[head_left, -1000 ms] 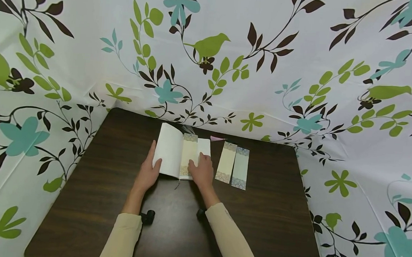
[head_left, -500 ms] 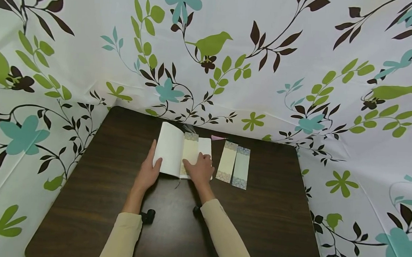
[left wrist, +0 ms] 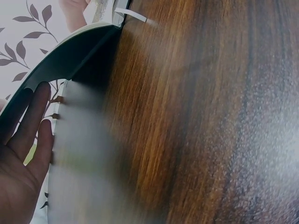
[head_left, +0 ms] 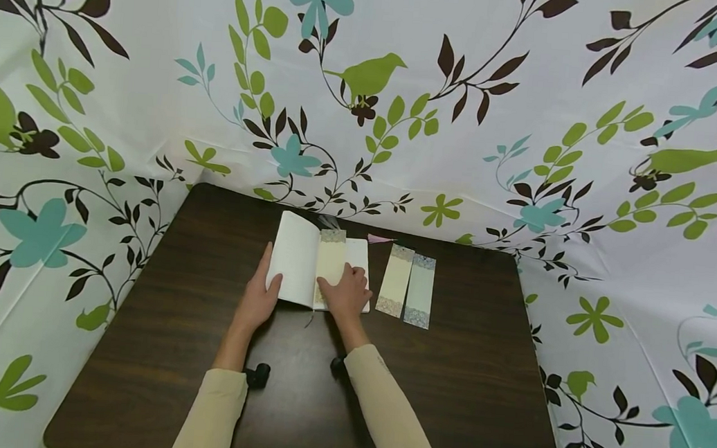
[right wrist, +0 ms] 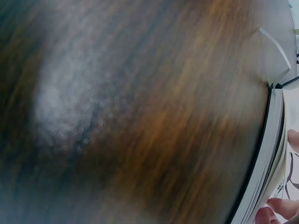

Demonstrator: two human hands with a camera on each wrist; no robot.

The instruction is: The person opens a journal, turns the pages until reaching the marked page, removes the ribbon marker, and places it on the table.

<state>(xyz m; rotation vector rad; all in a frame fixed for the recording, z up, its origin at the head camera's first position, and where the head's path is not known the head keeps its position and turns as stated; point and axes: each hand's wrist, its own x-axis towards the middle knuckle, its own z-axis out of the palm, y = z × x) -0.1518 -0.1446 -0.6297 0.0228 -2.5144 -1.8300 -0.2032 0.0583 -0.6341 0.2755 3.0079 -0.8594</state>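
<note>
A notebook (head_left: 294, 258) lies open on the table, its left side raised. My left hand (head_left: 257, 301) holds that side, thumb on the white page; in the left wrist view its fingers (left wrist: 35, 114) reach behind the dark cover (left wrist: 60, 63). A cream bookmark (head_left: 332, 251) with lacy patterned ends lies along the fold on the right page. My right hand (head_left: 347, 294) rests over it, thumb stretched across the bookmark and bent fingers near the page's right side. In the right wrist view, fingertips (right wrist: 281, 207) show beside the page stack (right wrist: 261, 172).
Two more bookmarks, a cream one (head_left: 395, 281) and a pale blue one (head_left: 419, 291), lie side by side right of the notebook. A pink tassel (head_left: 379, 239) lies behind them. A thin ribbon (right wrist: 279, 50) trails from the spine onto the dark wood table (head_left: 467, 370). Patterned cloth (head_left: 464, 141) surrounds the table.
My right hand has shifted slightly left over the page, its thumb sliding across to the bookmark's left side. The left hand keeps its hold on the notebook.
</note>
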